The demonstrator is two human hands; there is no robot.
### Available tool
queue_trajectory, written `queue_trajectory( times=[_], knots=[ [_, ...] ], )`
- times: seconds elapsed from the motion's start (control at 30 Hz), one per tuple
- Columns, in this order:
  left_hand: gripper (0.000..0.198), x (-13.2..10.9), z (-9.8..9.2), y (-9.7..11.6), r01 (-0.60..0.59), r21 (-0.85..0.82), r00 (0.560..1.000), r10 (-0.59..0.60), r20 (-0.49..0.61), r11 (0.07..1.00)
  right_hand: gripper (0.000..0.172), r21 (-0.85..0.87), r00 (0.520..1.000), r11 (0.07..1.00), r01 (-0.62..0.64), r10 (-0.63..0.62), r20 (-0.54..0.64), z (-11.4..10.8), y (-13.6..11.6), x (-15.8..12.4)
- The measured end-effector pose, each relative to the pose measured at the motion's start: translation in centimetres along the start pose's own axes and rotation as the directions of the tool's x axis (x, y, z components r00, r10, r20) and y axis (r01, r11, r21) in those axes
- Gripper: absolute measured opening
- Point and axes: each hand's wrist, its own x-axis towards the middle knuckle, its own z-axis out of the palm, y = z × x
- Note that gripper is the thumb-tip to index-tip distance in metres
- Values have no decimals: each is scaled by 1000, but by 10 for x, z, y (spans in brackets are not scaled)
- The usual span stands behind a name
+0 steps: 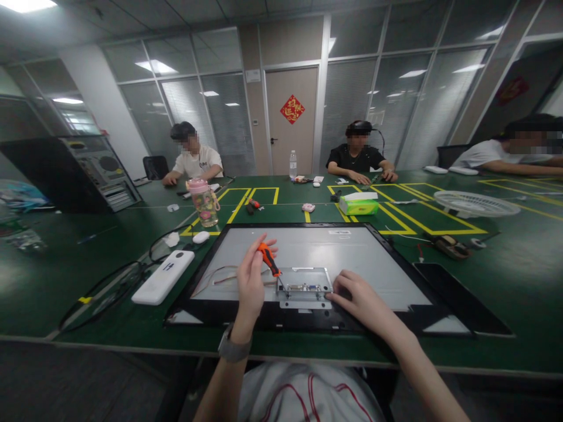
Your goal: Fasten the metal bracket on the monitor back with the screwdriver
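Green table (pixel 536 281): the orange screwdriver (pixel 269 259) is gripped by the left hand (pixel 250 275), slanted down-right toward the bracket (pixel 310 276); right hand (pixel 363 302) curled at its right edge, grasp unclear.

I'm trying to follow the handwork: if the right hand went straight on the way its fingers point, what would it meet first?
The metal bracket, most likely: the right hand is at its right end, perhaps touching; depth is unclear.

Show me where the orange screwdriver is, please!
In the head view, the orange screwdriver is just left of the middle, in the person's left hand, slanting down toward the left end of the metal bracket.
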Motion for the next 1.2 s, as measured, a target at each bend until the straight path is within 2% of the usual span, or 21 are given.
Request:
queue_trajectory(
  times=[0.1,0.23,0.3,0.37,0.43,0.57,0.63,0.73,0.8,0.97,1.1,1.2],
  knots=[
    [34,2,-2,-3,63,-102,998,-60,37,993,20,-2,1000,1000,4,-4,-3,-1,-2,-1],
    [29,2,-1,-3,-9,36,997,12,-74,999,20,-36,1000,999,11,-12,-15,1,-2,-3],
    [33,1,0,-2,23,-8,999,-23,-29,1000,20,-52,1000,999,11,-13,-23,1,-2,-3],
    [37,0,1,-2,75,-110,996,-69,65,991,19,-56,1000,998,8,-9,-26,2,-1,-3],
    [37,0,1,-2,85,-141,993,-72,95,986,19,-51,1000,999,7,-9,-25,2,-1,-3],
    [27,2,-1,-2,-15,34,997,17,-70,999,19,-39,1000,999,10,-11,-16,1,-1,-3],
    [26,2,-1,-1,-11,56,994,17,-108,998,20,-40,1000,999,8,-9,-13,1,-1,-3],
    [34,2,-3,-2,65,-85,998,-67,-22,994,19,-45,1000,999,6,-6,-10,2,-1,-3],
    [34,2,-4,-4,81,-142,997,-79,21,987,19,-45,1000,999,5,-5,-13,2,-1,-3],
    [29,3,-3,-6,21,-72,998,-25,-56,997,20,-44,1000,999,4,-4,-7,2,-1,-3],
    [34,3,-1,-2,91,-176,996,-91,8,980,20,-48,1000,999,3,-3,-7,2,-2,-3],
    [32,2,-1,-2,61,-84,997,-64,-32,995,20,-49,1000,999,3,-3,-8,1,-2,-3]
  ],
)
